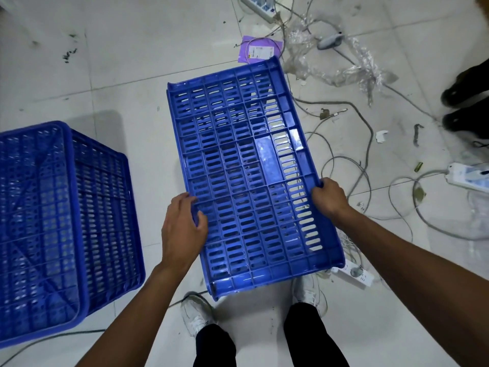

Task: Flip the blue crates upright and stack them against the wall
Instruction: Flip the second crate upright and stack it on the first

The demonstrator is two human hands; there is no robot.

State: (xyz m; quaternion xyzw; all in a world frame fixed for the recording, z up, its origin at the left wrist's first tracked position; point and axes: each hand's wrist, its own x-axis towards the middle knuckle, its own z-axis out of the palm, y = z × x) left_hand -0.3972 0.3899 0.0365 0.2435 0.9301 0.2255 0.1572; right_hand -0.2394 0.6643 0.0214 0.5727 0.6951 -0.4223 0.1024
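A blue slotted crate fills the middle of the head view, tipped so one broad slotted wall faces me, above my feet. My left hand grips its left edge, fingers curled round the rim and thumb on the face. My right hand grips the right edge, fingers wrapped over it. A second blue crate stands on the floor at the left, its ribbed bottom facing up.
White tiled floor. Loose cables, crumpled clear plastic, a purple packet and power strips litter the right and far side. Another person's dark shoes stand at the right edge. My white shoes are below the crate.
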